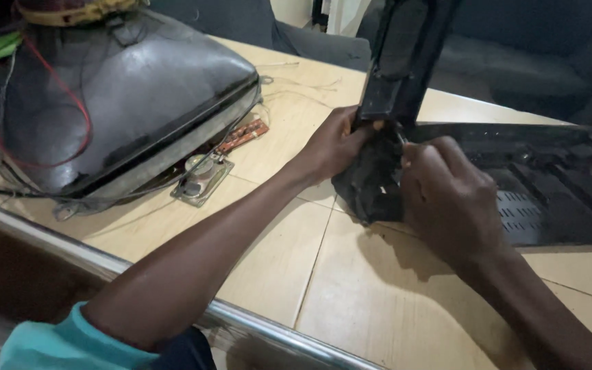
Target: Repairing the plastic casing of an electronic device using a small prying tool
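Between both hands: black plastic casing (pixel 378 185) corner; left hand (pixel 337 147), right hand (pixel 447 199) fingers clamped on it.

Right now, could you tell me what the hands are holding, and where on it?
Both hold the black plastic TV casing at its near corner: the left hand grips the upright edge, the right hand presses the corner's other side.

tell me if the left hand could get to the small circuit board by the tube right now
Probably yes. The circuit board lies in the open on the table beside the picture tube, with bare tabletop between it and the left hand, though that hand is gripping the black casing.
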